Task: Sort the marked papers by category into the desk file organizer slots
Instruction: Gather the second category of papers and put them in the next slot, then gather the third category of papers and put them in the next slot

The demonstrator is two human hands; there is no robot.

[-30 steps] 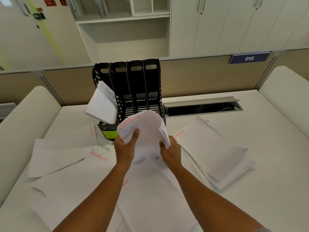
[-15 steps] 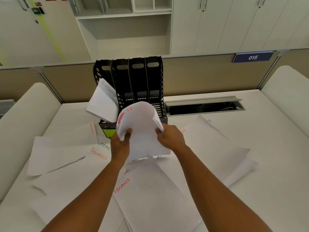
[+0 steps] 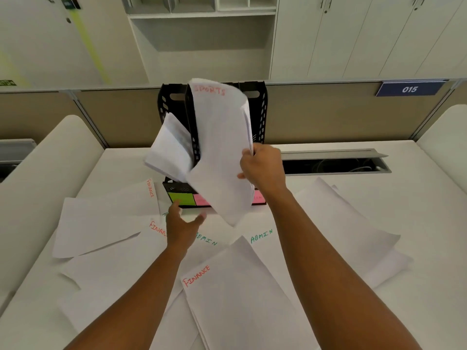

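Right hand [image 3: 262,168] fingers around SPORTS papers [image 3: 222,147]

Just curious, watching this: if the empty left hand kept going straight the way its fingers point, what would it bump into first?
Probably the green sticky label on the front of the black file organizer: the left hand points at it, open, though depth is hard to judge.

Behind the white counter [image 3: 379,198] runs a tan partition [image 3: 328,114] bearing a blue "015" sign [image 3: 409,89], with white cabinets [image 3: 353,36] and open shelves [image 3: 202,29] beyond it, and a cable tray [image 3: 333,164] below it.
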